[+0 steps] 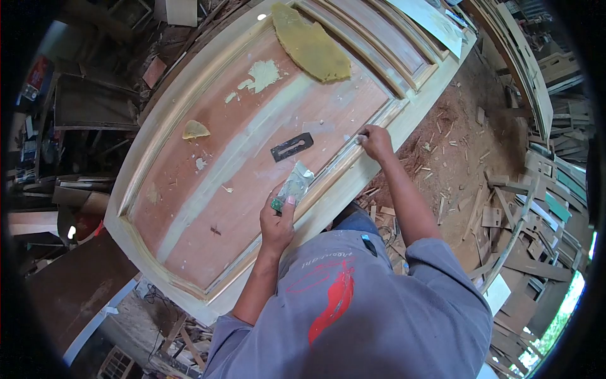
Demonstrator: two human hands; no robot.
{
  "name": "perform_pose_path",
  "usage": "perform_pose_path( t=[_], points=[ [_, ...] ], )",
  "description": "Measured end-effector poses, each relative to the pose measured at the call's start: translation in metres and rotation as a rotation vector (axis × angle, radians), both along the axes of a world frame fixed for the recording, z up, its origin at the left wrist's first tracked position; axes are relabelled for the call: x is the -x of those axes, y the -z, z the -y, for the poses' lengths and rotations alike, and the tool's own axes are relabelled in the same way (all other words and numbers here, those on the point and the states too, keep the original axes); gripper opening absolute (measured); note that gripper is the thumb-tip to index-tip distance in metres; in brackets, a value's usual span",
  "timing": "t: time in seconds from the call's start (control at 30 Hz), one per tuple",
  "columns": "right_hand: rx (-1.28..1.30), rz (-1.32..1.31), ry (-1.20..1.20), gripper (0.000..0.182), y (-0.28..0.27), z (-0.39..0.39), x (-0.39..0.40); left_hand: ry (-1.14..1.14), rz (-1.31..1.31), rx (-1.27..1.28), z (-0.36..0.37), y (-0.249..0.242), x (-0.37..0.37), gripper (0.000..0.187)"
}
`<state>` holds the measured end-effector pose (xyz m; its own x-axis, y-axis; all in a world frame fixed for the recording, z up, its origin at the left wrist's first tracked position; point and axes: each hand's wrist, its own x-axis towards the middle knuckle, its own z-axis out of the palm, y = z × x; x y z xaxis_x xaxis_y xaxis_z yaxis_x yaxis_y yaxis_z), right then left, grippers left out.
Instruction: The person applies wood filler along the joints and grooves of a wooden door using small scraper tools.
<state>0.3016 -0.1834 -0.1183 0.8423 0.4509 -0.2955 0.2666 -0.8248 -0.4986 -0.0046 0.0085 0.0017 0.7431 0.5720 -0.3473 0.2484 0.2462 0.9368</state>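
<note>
My left hand [276, 221] is wrapped round a small scraper with a green handle end and a pale, smeared blade [295, 183], held over the lower right part of a wooden panel [208, 246]. At the panel's right-hand moulding, my right hand [376, 142] is closed with its fingertips on the groove; what it pinches, if anything, is too small to make out. A dark slotted metal blade [292, 146] lies flat between my hands. Farther up the panel rests a yellowish-brown irregular sheet [312, 45], and a small yellowish piece [196, 130] lies at the left.
A white sheet [432, 25] lies at the panel's far end. Wood scraps litter the brown floor [451, 145] to the right, beside a wooden frame [514, 227] and stacked boards. Dark boards [95, 104] and clutter stand at the left.
</note>
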Motion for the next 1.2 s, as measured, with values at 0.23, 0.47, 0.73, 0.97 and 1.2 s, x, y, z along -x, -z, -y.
perform_pose_path(
  t=[0.23, 0.47, 0.73, 0.97, 1.2],
  points=[
    [0.066, -0.005, -0.012, 0.016, -0.001, -0.008, 0.016, -0.006, 0.044, -0.016, 0.001, 0.003, 0.000, 0.038],
    [-0.041, -0.139, -0.079, 0.020, -0.006, -0.022, 0.069, -0.010, 0.040, -0.008, 0.002, 0.004, -0.001, 0.038],
    [-0.709, -0.622, 0.456, 0.024, -0.053, -0.009, 0.130, -0.143, 0.093, 0.156, -0.003, 0.017, -0.001, 0.039],
    [-0.925, -0.855, 0.666, 0.025, -0.098, -0.024, 0.147, -0.101, 0.110, 0.022, 0.009, 0.013, -0.010, 0.041],
    [-1.037, -0.602, 0.425, 0.024, -0.141, -0.030, 0.151, -0.243, 0.263, 0.783, 0.009, 0.004, -0.013, 0.041]
  ],
)
